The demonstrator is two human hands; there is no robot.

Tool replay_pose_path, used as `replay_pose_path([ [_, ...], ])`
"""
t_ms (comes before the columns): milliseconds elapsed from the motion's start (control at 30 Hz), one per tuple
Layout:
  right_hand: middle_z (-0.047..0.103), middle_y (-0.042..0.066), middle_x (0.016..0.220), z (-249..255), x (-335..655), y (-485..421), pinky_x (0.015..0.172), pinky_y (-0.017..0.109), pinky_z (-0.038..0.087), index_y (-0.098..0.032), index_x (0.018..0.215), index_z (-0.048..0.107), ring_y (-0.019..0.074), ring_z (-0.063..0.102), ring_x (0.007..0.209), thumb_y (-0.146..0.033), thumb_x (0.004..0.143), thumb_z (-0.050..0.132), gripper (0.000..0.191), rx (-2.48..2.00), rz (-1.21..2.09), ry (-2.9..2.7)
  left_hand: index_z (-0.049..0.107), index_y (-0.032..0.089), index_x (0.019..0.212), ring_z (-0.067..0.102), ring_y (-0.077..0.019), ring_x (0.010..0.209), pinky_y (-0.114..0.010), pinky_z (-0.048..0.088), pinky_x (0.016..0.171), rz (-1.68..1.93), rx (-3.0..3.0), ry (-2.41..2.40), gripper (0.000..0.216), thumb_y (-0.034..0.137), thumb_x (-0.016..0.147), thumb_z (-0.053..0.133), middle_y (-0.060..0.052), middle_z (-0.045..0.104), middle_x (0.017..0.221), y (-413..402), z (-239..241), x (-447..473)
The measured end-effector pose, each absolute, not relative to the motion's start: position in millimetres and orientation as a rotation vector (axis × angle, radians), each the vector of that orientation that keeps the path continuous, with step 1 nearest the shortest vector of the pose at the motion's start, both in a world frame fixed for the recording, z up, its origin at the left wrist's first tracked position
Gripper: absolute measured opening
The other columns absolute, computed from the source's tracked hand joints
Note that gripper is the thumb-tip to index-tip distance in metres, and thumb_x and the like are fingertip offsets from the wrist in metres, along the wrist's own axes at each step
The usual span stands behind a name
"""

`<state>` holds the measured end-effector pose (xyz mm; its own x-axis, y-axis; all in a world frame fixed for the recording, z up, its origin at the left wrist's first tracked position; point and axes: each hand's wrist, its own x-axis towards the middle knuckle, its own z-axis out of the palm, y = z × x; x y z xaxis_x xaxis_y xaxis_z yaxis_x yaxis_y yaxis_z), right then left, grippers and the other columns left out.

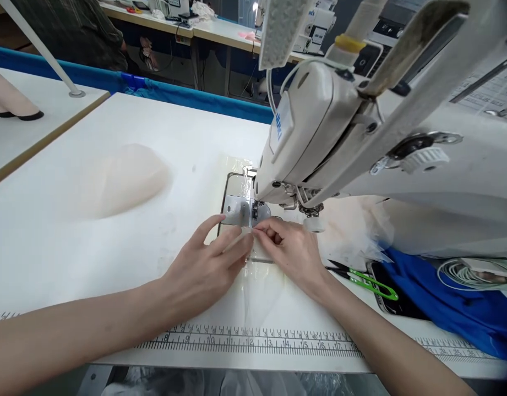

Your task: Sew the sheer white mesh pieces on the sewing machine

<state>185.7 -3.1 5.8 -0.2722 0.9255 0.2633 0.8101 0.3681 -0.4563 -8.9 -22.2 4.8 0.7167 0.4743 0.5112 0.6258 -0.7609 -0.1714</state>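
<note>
Just in front of the presser foot (257, 210) of a sewing machine (303, 121), my two hands meet over a sheer, pale fabric (259, 300). My right hand (296, 250) pinches its edge between thumb and index finger. From the left, my left hand (212, 264) reaches in with its index finger and thumb closed at the same fabric; its outer fingers are spread, one touching the metal plate (236, 210). The fabric hangs toward the table's front edge, so thin that its outline is hard to follow. The fingertips partly hide the gripped edge.
Green-handled thread snips (371, 283) lie right of my right arm, beside a dark phone-like object (396, 300) and blue cloth (447, 308). More sheer fabric (352, 225) sits under the machine arm. A beige piece (133, 179) lies left. A ruler strip (253, 342) lines the front edge.
</note>
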Motion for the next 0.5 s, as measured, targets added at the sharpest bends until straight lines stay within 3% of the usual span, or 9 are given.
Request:
replay_pose_path([
  [133, 0.065, -0.003, 0.062, 6, 191, -4, 0.050, 0.024, 0.028, -0.021, 0.081, 0.069, 0.0089, 0.055, 0.053, -0.025, 0.094, 0.052, 0.022, -1.412, -0.052, -2.271, 0.063, 0.014, 0.116, 0.057, -0.0209, 0.110, -0.046, 0.029, 0.107, -0.549, -2.647, -0.913, 0.030, 0.030, 0.099, 0.045, -0.005, 0.066, 0.122, -25, 5, -12],
  [267, 0.071, -0.001, 0.076, 10, 196, -12, 0.049, 0.026, 0.029, -0.020, 0.092, 0.073, 0.0090, 0.058, 0.055, -0.022, 0.092, 0.055, 0.018, -1.207, -0.439, -2.347, 0.060, 0.015, 0.122, 0.055, -0.0218, 0.116, -0.045, 0.027, 0.107, -0.544, -2.690, -0.937, 0.032, 0.032, 0.099, 0.045, -0.003, 0.066, 0.124, -18, 6, -12],
  [433, 0.071, 0.002, 0.082, 9, 198, -16, 0.051, 0.027, 0.036, -0.018, 0.099, 0.073, 0.0121, 0.061, 0.064, -0.023, 0.093, 0.054, 0.021, -1.207, -0.366, -2.390, 0.060, 0.017, 0.124, 0.054, -0.0214, 0.119, -0.043, 0.027, 0.107, -0.569, -2.698, -0.933, 0.033, 0.033, 0.099, 0.046, -0.002, 0.065, 0.126, -10, 4, -10],
  [500, 0.072, 0.003, 0.088, 7, 199, -15, 0.057, 0.028, 0.041, -0.020, 0.104, 0.072, 0.0164, 0.063, 0.077, -0.025, 0.094, 0.053, 0.023, -1.266, -0.270, -2.366, 0.060, 0.017, 0.124, 0.054, -0.0216, 0.119, -0.043, 0.028, 0.106, -0.571, -2.706, -0.936, 0.032, 0.033, 0.098, 0.048, -0.003, 0.065, 0.126, -10, 3, -9],
])
